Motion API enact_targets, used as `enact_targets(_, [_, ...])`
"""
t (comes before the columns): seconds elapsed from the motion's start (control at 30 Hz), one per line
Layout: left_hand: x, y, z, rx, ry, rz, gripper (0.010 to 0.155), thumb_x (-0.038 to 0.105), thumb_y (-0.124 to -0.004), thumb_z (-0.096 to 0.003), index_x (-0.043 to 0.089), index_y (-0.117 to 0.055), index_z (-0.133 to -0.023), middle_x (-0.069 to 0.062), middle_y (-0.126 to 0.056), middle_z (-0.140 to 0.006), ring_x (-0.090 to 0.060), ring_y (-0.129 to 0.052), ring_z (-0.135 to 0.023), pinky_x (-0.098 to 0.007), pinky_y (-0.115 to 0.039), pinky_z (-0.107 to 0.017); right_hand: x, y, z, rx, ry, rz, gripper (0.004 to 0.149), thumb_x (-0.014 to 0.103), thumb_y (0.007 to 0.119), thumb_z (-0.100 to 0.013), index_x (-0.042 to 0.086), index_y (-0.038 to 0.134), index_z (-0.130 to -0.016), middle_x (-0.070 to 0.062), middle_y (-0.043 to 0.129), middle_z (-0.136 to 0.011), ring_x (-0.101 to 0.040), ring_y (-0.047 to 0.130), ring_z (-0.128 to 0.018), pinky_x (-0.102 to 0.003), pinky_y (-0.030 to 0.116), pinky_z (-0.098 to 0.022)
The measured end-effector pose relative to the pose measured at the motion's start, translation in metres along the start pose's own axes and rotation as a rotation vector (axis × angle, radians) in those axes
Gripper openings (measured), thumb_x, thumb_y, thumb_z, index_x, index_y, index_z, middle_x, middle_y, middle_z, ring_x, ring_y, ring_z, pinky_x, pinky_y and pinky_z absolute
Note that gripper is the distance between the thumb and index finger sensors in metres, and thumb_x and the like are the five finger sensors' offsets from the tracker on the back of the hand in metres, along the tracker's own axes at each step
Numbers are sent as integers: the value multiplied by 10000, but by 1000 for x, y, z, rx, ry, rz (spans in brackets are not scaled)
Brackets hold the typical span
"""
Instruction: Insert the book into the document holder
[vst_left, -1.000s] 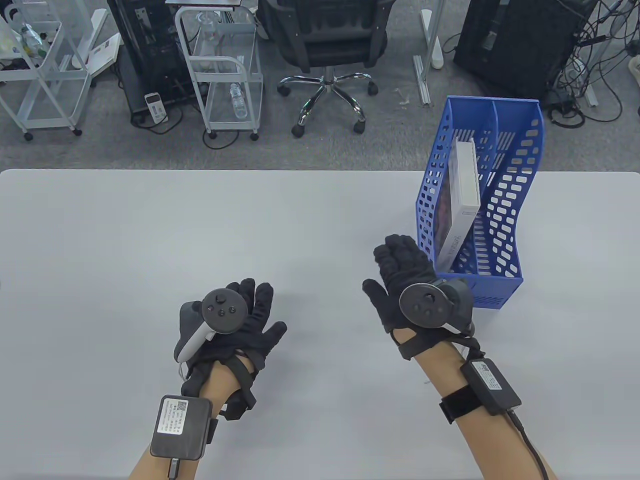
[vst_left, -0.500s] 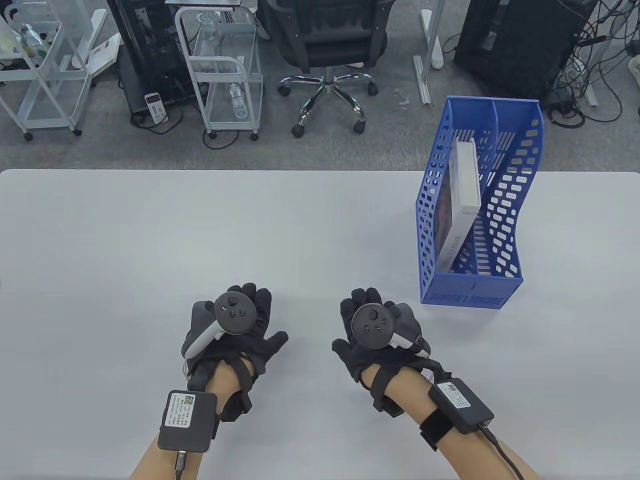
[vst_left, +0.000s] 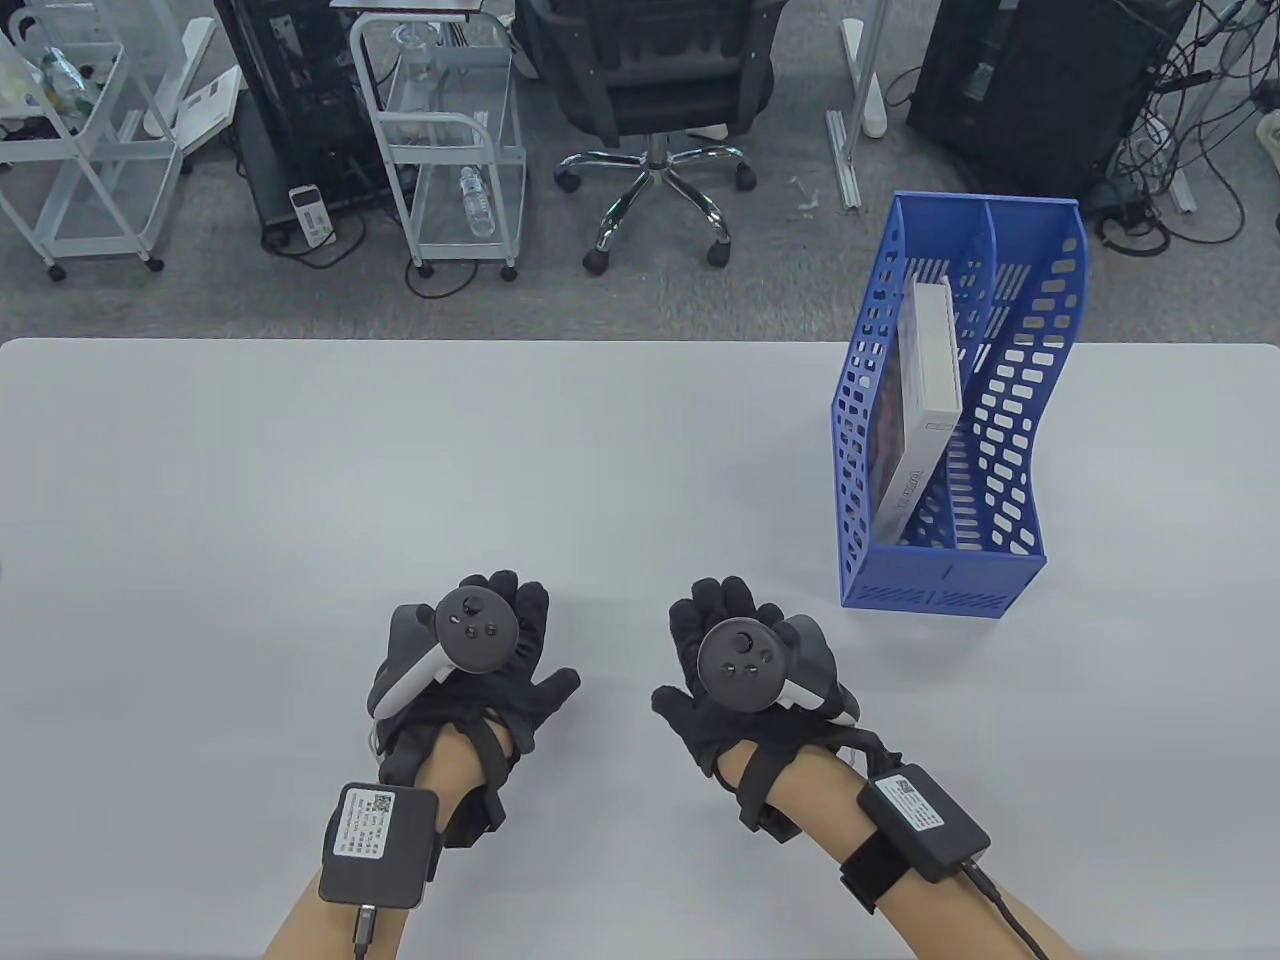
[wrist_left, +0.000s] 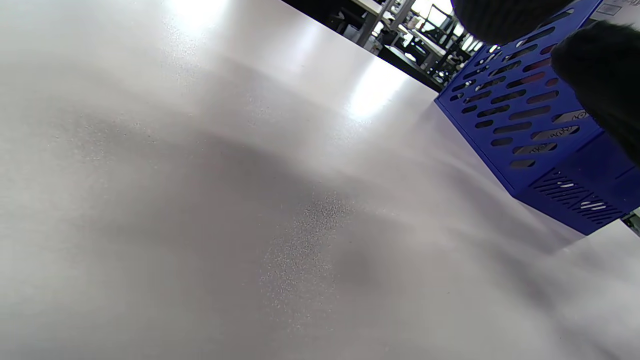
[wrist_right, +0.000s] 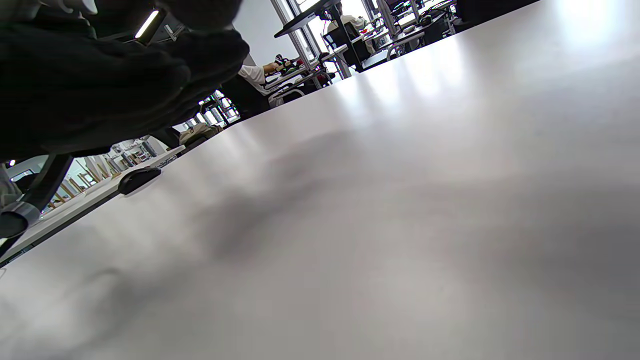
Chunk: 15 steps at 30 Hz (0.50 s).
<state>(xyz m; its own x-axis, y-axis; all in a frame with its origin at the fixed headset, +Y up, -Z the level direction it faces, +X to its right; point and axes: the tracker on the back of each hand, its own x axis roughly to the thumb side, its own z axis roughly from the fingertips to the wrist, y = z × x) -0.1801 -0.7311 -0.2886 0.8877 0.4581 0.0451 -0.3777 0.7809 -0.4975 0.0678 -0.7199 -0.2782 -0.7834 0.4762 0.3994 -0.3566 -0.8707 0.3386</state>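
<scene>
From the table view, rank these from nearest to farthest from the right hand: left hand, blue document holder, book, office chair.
Measured from the right hand:
1. Left hand, just to its left on the table.
2. Blue document holder, ahead and to its right; the near wall is closest.
3. Book, standing in the holder's left compartment, farther back.
4. Office chair, on the floor beyond the table.

Office or lab, swivel chair (vst_left: 652, 90), computer towers (vst_left: 1040, 80), floor cables (vst_left: 1200, 170)

A blue perforated document holder (vst_left: 940, 440) is seen upper right, a white book (vst_left: 932, 375) inside, black-gloved hands below
</scene>
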Motion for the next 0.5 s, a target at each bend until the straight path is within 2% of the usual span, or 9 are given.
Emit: enact_targets(0.5, [-1,-1,1,-9,11,2,879,655,-635,-412,341,-63,-1002,70,78,-1068,-210,117,-1019,-558,-65,-724,-3,4,0,20,16,11,807,467,656,-462,3,208,-948,-251,41,-980,-528,-3,-848,-707,107,-544])
